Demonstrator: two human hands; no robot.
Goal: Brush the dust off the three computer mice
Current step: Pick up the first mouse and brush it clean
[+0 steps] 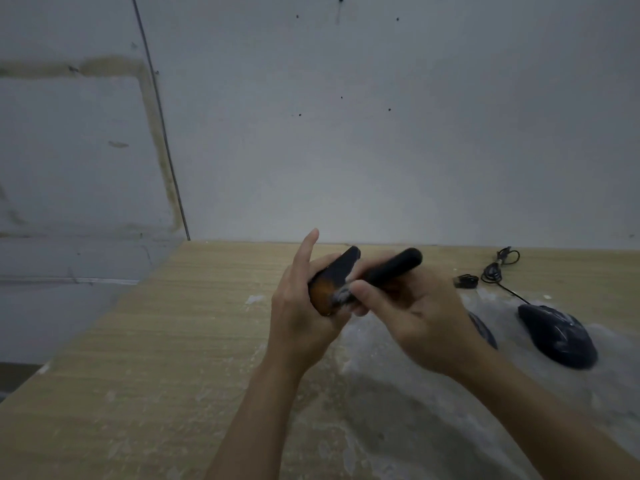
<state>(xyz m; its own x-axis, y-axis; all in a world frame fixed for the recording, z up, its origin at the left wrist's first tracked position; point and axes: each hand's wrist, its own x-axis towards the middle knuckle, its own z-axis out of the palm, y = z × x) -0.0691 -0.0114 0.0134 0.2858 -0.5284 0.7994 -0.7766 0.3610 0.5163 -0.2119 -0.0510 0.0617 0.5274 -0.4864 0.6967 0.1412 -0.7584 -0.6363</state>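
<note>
My left hand (301, 313) grips a dark mouse with an orange-brown side (332, 282), held up above the table, index finger pointing upward. My right hand (415, 317) holds a black-handled brush (394, 266) with its pale bristles pressed against that mouse. A second mouse (485, 332) lies on the table, mostly hidden behind my right hand. A third black wired mouse (559, 336) rests on the table at the right.
The wooden table (156, 341) has a pale dusty patch (398, 368) under and right of my hands. The third mouse's cable (498, 268) coils near the back edge beside a small black object (465, 281). A grey wall stands behind.
</note>
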